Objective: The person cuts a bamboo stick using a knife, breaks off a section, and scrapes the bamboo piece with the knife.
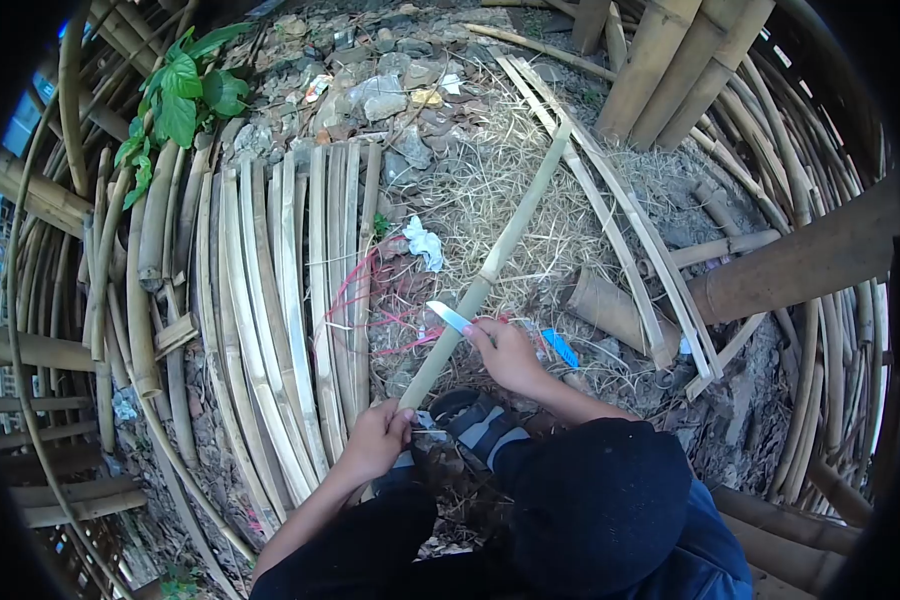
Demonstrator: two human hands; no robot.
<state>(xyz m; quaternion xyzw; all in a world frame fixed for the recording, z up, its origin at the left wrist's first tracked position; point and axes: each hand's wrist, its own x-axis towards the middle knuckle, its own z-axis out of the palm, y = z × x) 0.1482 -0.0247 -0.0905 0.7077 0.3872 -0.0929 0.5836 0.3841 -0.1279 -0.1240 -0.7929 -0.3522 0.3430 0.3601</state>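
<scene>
Left hand (pixel 378 440) grips bamboo strip (pixel 518 215) by its near end; right hand (pixel 508 355) grips knife (pixel 448 317), blade across strip. Strip slants over straw (pixel 510 165) toward ground's (pixel 750 390) far edge. Risk: blade skidding at node or strip twisting could cut left hand.

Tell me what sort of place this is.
Probably an outdoor bamboo-working spot: split strips lie in a row, likely shavings are scattered about, and thick poles rise nearby.
</scene>
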